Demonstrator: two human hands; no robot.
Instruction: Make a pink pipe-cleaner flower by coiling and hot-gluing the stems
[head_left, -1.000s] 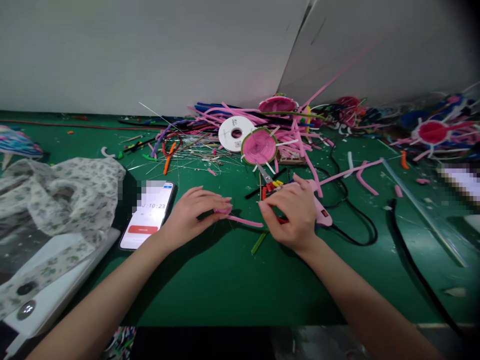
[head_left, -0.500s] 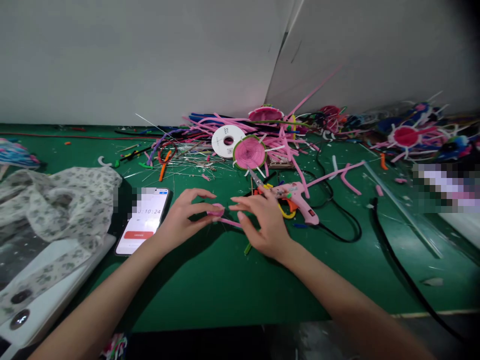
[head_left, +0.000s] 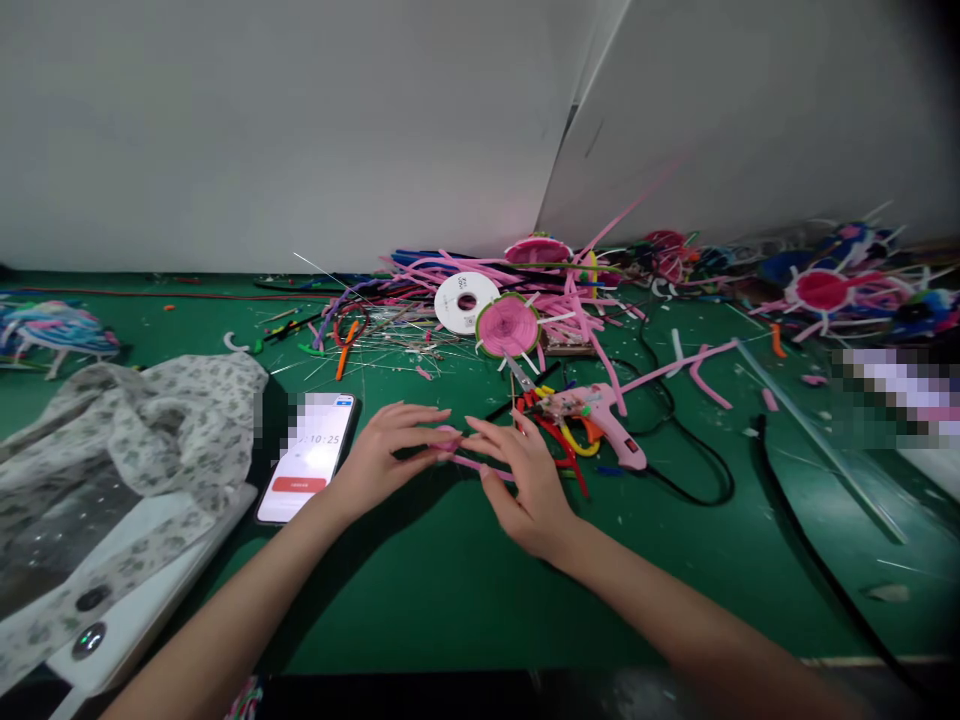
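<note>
A small pink coil [head_left: 445,438], wound from what looks like a pipe cleaner, is pinched between the thumb and fingers of my left hand [head_left: 390,450]. Its loose pink tail [head_left: 484,467] runs right, passing behind the thumb of my right hand [head_left: 525,480]. That hand has its fingers stretched toward the coil, fingertips at its right edge, thumb held apart. Just beyond it lie red-handled pliers [head_left: 568,455], scissors with a yellow handle [head_left: 581,440] and a pink glue gun [head_left: 611,425]. A pink disc with a green rim [head_left: 508,326] stands behind them.
A phone [head_left: 311,455] showing a timer lies left, beside a flowered cloth [head_left: 202,400] over a white case. A white spool [head_left: 465,302], pink pipe cleaners [head_left: 442,262] and wires crowd the back. Black cable [head_left: 795,540] and a clear stick [head_left: 821,440] lie right.
The view has shifted, so the table sits lower and further right. My right hand's fingers have closed in on the coil and its thumb has moved along the tail. My left hand still pinches the coil.
</note>
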